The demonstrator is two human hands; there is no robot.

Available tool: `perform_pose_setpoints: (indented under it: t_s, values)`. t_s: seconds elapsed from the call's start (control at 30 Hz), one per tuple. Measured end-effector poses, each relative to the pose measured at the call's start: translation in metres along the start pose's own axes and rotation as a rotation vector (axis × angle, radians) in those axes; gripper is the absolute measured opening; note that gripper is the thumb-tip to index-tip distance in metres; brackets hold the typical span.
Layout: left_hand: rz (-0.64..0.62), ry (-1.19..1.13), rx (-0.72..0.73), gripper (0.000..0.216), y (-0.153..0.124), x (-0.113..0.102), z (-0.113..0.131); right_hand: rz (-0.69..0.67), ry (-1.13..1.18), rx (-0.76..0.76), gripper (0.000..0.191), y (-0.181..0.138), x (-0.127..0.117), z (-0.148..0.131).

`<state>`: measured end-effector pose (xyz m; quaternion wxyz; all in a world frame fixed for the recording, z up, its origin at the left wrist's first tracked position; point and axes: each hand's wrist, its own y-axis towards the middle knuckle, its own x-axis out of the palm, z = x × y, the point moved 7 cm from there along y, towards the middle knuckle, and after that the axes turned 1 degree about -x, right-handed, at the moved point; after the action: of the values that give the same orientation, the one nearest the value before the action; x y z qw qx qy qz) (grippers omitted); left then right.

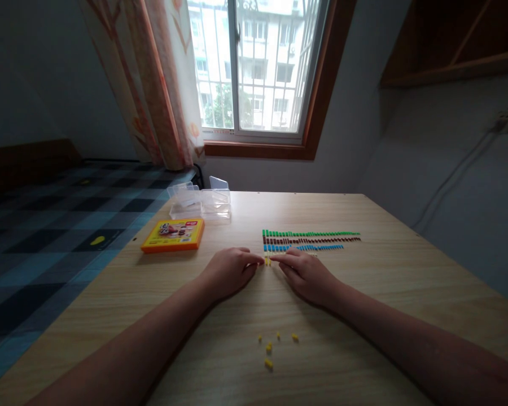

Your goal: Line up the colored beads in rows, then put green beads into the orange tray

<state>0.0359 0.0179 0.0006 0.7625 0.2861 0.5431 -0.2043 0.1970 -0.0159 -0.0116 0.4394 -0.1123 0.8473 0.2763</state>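
Rows of tiny pieces lie on the wooden table point(385, 282): a green row point(311, 233), a brown row point(311, 240), a blue row point(302, 247) and, nearest me, a short yellow row point(267, 261). My left hand point(228, 270) rests on the table with its fingertips pinched at the yellow row's left end. My right hand point(307, 276) lies palm down over the yellow row, fingers curled together at the same spot. What the fingertips hold is too small to make out. Several loose yellow pieces point(271, 348) lie on the table between my forearms.
An orange-yellow flat box point(173, 235) lies at the left of the table. Clear plastic containers point(201, 201) stand behind it near the far edge. A bed with a checked cover point(46, 225) is left of the table. A window and curtain are beyond.
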Motion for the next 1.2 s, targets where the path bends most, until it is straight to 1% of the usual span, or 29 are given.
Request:
perform_pose_setpoints:
  t_s: [0.27, 0.4, 0.47, 0.53, 0.67, 0.73, 0.8, 0.93, 1.2]
  values:
    - [-0.003, -0.004, -0.01, 0.031, 0.001, 0.0, 0.001, -0.025, -0.056, -0.005, 0.033, -0.001, 0.001, 0.0]
    - [-0.008, -0.005, 0.002, 0.031, 0.002, -0.001, 0.004, 0.012, 0.005, -0.012, 0.033, -0.004, -0.007, -0.004]
    - [-0.009, -0.008, 0.003, 0.03, 0.002, -0.001, 0.004, 0.036, 0.08, -0.067, 0.032, -0.01, -0.014, -0.015]
    - [-0.009, -0.011, 0.007, 0.03, 0.002, 0.0, 0.003, 0.016, 0.14, -0.175, 0.029, -0.018, -0.02, -0.034]
    - [-0.004, -0.023, 0.012, 0.03, 0.002, 0.0, 0.003, -0.169, 0.118, -0.456, 0.023, -0.041, -0.016, -0.078]
    - [-0.009, -0.02, 0.011, 0.029, 0.002, 0.0, 0.003, -0.211, 0.092, -0.571, 0.021, -0.05, -0.011, -0.091]
    - [-0.011, -0.014, 0.011, 0.029, 0.002, 0.0, 0.003, -0.227, 0.086, -0.639, 0.021, -0.056, -0.006, -0.097]
    - [-0.003, -0.012, 0.017, 0.028, 0.002, 0.0, 0.002, -0.234, 0.061, -0.667, 0.021, -0.058, 0.002, -0.096]
    - [-0.001, -0.035, 0.011, 0.028, 0.002, -0.001, 0.002, -0.203, -0.012, -0.655, 0.022, -0.057, 0.008, -0.098]
